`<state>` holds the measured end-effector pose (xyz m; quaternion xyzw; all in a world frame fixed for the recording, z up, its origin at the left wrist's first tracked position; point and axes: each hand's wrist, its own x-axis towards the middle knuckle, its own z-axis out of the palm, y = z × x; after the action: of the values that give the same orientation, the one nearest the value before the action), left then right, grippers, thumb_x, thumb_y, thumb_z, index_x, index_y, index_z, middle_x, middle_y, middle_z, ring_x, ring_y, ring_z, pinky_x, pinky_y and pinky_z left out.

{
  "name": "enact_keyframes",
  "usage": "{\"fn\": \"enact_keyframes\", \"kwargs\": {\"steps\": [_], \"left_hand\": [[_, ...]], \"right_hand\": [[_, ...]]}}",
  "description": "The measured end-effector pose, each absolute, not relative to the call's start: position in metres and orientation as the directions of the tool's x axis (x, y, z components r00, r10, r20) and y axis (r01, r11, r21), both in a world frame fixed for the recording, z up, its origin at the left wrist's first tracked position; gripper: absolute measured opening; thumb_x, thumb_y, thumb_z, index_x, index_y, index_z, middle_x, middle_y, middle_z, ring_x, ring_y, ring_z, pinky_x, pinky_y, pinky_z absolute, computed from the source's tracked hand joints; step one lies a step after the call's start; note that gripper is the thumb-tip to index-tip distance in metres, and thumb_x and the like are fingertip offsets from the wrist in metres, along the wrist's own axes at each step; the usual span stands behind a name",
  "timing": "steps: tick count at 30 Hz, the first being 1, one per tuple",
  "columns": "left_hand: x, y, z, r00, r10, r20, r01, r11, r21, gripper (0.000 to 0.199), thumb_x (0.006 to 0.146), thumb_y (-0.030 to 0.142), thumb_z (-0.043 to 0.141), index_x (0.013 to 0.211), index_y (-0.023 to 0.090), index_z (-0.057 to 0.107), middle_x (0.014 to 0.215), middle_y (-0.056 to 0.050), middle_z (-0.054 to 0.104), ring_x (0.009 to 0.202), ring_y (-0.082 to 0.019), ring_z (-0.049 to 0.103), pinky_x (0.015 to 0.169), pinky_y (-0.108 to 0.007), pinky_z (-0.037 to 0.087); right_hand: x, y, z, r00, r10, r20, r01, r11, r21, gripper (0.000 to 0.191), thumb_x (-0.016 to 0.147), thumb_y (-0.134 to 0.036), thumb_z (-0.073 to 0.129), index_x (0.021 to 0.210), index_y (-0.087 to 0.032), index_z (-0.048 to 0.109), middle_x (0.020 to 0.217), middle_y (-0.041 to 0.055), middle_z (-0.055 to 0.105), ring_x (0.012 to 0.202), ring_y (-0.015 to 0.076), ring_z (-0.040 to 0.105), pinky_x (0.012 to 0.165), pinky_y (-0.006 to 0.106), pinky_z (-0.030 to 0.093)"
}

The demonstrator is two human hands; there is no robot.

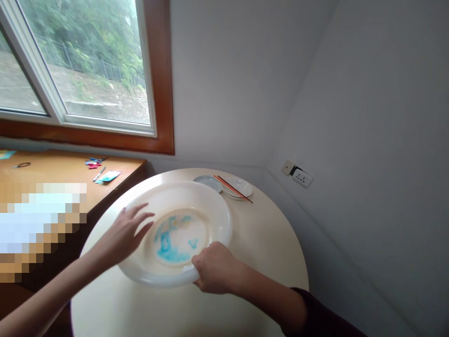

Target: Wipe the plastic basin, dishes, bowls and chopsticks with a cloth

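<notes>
A wide white plastic basin (pixel 182 194) with a blue picture on its bottom rests on the round table (pixel 266 252). My right hand (pixel 215 267) is closed around the near right part of the basin's rim. A small whitish patch shows beside its fingers, too unclear to name. Over the left side of the basin is my left hand (pixel 131 231), its fingers spread and nothing held in them. Whether it touches the basin's wall, I cannot tell.
Behind the basin lie white dishes (pixel 238 185) with a pair of chopsticks (pixel 233 188) across them, beside a bluish plate (pixel 208 181). To the left, a wooden desk (pixel 119 173) carries scissors (pixel 23 164), a pen (pixel 99 174) and a small packet (pixel 109 176). Walls close off the far side.
</notes>
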<state>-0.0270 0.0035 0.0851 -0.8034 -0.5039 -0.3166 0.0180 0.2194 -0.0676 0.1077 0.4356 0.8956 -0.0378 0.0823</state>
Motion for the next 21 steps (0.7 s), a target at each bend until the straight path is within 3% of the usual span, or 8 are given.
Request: {"fn": "enact_keyframes", "kwargs": {"steps": [3,8,13,16,19,21], "left_hand": [[-0.002,-0.044,0.082,0.511,0.741,0.437,0.72,-0.646,0.254,0.027,0.086,0.037,0.043,0.095,0.027,0.066,0.092,-0.004,0.071,0.089,-0.023,0.065,0.083,-0.035,0.048],[0.01,-0.066,0.072,0.604,0.625,0.494,0.697,-0.716,0.053,0.03,0.088,0.028,0.036,0.082,0.02,0.064,0.06,-0.003,0.067,0.05,-0.018,0.06,0.053,-0.029,0.044],[0.001,-0.053,0.064,0.591,0.609,0.529,0.715,-0.699,0.006,0.032,0.089,0.023,0.031,0.073,0.019,0.058,0.055,-0.002,0.062,0.045,-0.016,0.055,0.051,-0.029,0.039],[-0.001,-0.05,0.062,0.584,0.608,0.538,0.711,-0.703,0.023,0.03,0.089,0.023,0.032,0.073,0.019,0.058,0.055,-0.002,0.062,0.046,-0.015,0.054,0.052,-0.028,0.039],[-0.001,-0.05,0.062,0.572,0.605,0.555,0.709,-0.705,0.038,0.029,0.088,0.023,0.033,0.073,0.019,0.058,0.051,-0.001,0.059,0.044,-0.015,0.052,0.051,-0.028,0.038],[-0.001,-0.051,0.063,0.572,0.597,0.563,0.708,-0.706,0.03,0.03,0.087,0.023,0.033,0.072,0.02,0.058,0.05,0.0,0.058,0.043,-0.015,0.051,0.05,-0.028,0.037]], "right_hand": [[0.215,-0.065,0.1,-0.618,0.778,-0.113,0.784,0.621,-0.014,0.028,0.077,-0.037,0.055,0.087,-0.014,0.067,0.079,0.0115,0.071,0.071,0.0262,0.067,0.058,0.031,0.046],[0.22,-0.063,0.096,-0.716,0.699,0.005,0.691,0.709,-0.143,0.019,0.081,-0.031,0.056,0.092,-0.018,0.066,0.085,0.0069,0.072,0.079,0.0214,0.067,0.065,0.027,0.045],[0.234,-0.07,0.111,-0.786,0.604,0.135,0.489,0.74,-0.463,0.045,0.079,-0.048,0.06,0.115,-0.02,0.059,0.102,0.0046,0.069,0.095,0.0164,0.063,0.081,0.021,0.042],[0.241,-0.072,0.117,-0.788,0.602,0.128,0.433,0.691,-0.579,0.035,0.092,-0.039,0.042,0.114,-0.019,0.06,0.113,0.0043,0.065,0.105,0.0117,0.059,0.088,0.02,0.04],[0.245,-0.071,0.117,-0.78,0.611,0.131,0.435,0.681,-0.59,0.033,0.095,-0.033,0.036,0.102,-0.019,0.065,0.111,0.0022,0.066,0.103,0.0089,0.059,0.087,0.019,0.04],[0.244,-0.07,0.115,-0.765,0.626,0.152,0.483,0.714,-0.506,0.025,0.092,-0.032,0.045,0.092,-0.017,0.065,0.099,0.0026,0.069,0.093,0.0101,0.062,0.084,0.02,0.04]]}}
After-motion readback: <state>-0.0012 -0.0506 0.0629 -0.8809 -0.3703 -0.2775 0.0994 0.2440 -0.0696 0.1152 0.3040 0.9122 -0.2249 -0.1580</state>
